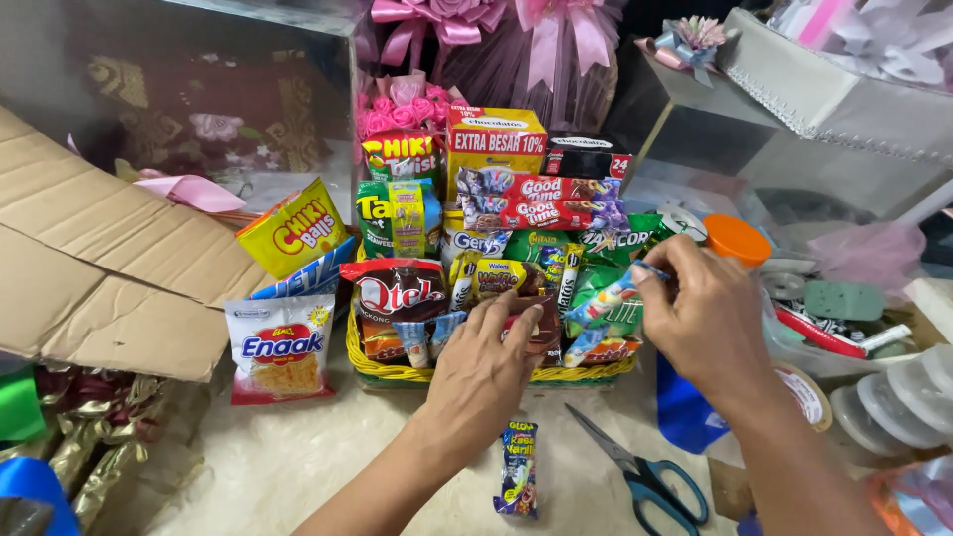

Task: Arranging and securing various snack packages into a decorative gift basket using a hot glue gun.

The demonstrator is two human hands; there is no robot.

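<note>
A yellow woven basket [397,371] packed with several snack packets, biscuit boxes and wafer sticks stands in the middle. My left hand [483,367] rests on the front of the pile, fingers on a dark brown snack packet [544,333]. My right hand [707,318] pinches a small colourful wafer packet [608,299] at the basket's right side. Another small wafer packet [517,481] lies on the white surface below my left wrist.
Blue-handled scissors [640,474] lie at the front right. A noodle-snack packet [282,347] and a yellow snack bag [294,226] sit left of the basket beside flattened cardboard [89,268]. Tape rolls [809,395], an orange lid [737,239] and clear lids clutter the right. Pink ribbons stand behind.
</note>
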